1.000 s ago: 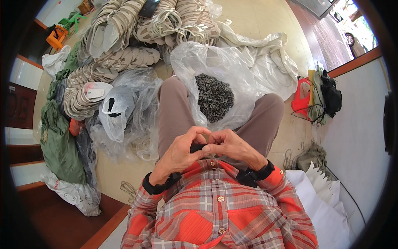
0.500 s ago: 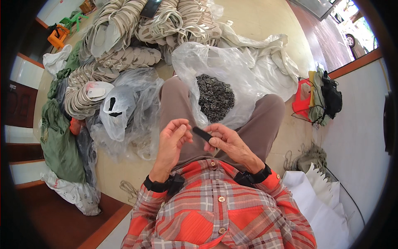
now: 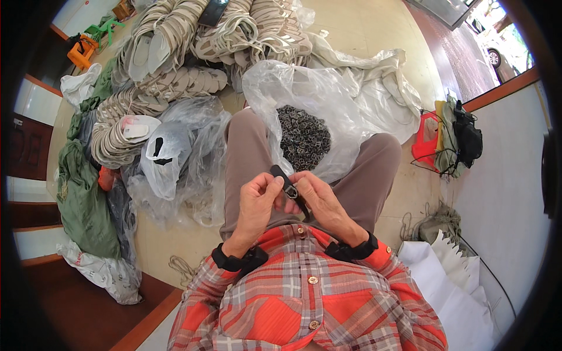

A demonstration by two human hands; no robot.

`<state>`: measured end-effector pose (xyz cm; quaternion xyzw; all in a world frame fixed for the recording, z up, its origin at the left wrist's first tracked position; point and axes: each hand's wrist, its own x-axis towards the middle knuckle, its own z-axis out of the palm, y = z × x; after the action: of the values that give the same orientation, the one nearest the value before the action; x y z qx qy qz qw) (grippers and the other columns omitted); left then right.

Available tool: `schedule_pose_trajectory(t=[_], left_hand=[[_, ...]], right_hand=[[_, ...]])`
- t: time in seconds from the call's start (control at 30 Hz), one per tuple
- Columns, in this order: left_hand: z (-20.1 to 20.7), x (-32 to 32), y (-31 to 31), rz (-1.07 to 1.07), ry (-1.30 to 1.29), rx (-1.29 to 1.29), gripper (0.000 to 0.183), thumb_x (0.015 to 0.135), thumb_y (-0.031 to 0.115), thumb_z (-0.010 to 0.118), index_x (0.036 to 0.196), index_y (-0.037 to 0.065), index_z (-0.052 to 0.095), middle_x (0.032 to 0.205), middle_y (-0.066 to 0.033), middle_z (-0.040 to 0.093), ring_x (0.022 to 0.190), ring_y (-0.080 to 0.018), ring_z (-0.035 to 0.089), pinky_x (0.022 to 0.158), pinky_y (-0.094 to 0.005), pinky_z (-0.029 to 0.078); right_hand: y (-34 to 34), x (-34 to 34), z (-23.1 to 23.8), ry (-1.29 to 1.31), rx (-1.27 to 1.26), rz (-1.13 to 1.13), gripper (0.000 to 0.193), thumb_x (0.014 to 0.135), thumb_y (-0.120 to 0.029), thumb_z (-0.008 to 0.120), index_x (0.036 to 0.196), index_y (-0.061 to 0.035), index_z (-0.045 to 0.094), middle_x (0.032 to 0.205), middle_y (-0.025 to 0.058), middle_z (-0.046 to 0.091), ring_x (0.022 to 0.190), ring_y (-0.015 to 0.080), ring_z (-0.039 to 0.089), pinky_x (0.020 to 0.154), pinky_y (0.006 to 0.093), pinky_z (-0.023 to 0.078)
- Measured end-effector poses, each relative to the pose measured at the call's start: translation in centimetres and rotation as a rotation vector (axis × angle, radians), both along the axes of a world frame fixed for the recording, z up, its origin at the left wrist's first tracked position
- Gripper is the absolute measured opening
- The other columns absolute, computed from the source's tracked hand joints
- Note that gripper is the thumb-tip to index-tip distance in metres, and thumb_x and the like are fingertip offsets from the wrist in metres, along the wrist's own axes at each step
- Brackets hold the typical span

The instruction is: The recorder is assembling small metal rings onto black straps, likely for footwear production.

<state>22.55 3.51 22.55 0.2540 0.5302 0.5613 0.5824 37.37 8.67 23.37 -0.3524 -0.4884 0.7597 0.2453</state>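
Above my lap, a short black strap [image 3: 277,171] slants between my two hands, with a small metal buckle [image 3: 291,192] on its middle. My left hand [image 3: 257,202] pinches the strap's left side near the buckle, thumb on top. The fingers of my right hand [image 3: 321,202] close on it from the other side, and its lower end sticks out below them. Between my knees, a clear plastic bag [image 3: 351,126] lies spread open with a heap of dark metal buckles [image 3: 303,139] in it.
Stacks of beige shoe parts [image 3: 170,41] stand ahead and to the left, a dark phone [image 3: 213,11] on top. A white plastic bag [image 3: 167,167] with something black inside lies left of my knee. Green cloth [image 3: 88,205] is farther left; white sheets [image 3: 439,292] lie at right.
My left hand has come over to the strap and now pinches it. The strap has turned steeper, and the buckle on it has come into sight.
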Motion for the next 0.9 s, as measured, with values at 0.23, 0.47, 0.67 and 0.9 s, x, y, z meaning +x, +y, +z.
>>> schedule_pose_trajectory(t=[0.23,0.47,0.67,0.9], left_hand=[[-0.3,-0.3,0.2,0.060,0.174,0.053,0.022,0.087,0.017,0.058,0.070,0.006,0.050,0.058,0.0023,0.049,0.051,-0.0036,0.043,0.047,-0.0178,0.035],[-0.5,-0.3,0.8,0.011,-0.215,-0.048,0.028,0.091,0.027,0.053,0.088,0.001,0.061,0.063,0.0014,0.053,0.052,-0.0044,0.046,0.047,-0.0185,0.037],[0.2,-1.4,0.7,0.113,0.011,-0.028,0.032,0.093,0.027,0.049,0.094,-0.002,0.062,0.068,-0.0010,0.056,0.056,-0.0056,0.049,0.049,-0.0193,0.039],[-1.4,-6.0,-0.2,0.368,0.011,0.029,0.032,0.095,0.026,0.042,0.090,-0.002,0.057,0.076,-0.0067,0.058,0.053,-0.0121,0.052,0.045,-0.0232,0.042]], right_hand=[[0.5,0.2,1.1,-0.059,-0.100,0.164,0.027,0.093,-0.027,0.046,0.093,-0.0022,0.055,0.072,0.0021,0.059,0.061,0.0056,0.051,0.055,0.0190,0.042],[0.0,-0.9,-0.2,0.038,-0.150,0.111,0.023,0.092,-0.023,0.048,0.094,-0.0010,0.055,0.072,0.0038,0.060,0.061,0.0067,0.053,0.056,0.0191,0.043],[0.2,-2.0,0.7,-0.078,-0.252,0.187,0.021,0.091,-0.019,0.051,0.097,0.0005,0.055,0.076,0.0063,0.061,0.062,0.0093,0.057,0.055,0.0220,0.048],[0.6,-5.3,0.6,-0.130,-0.309,0.387,0.022,0.090,-0.018,0.052,0.093,0.0037,0.057,0.078,0.0102,0.063,0.063,0.0122,0.060,0.057,0.0240,0.051]])
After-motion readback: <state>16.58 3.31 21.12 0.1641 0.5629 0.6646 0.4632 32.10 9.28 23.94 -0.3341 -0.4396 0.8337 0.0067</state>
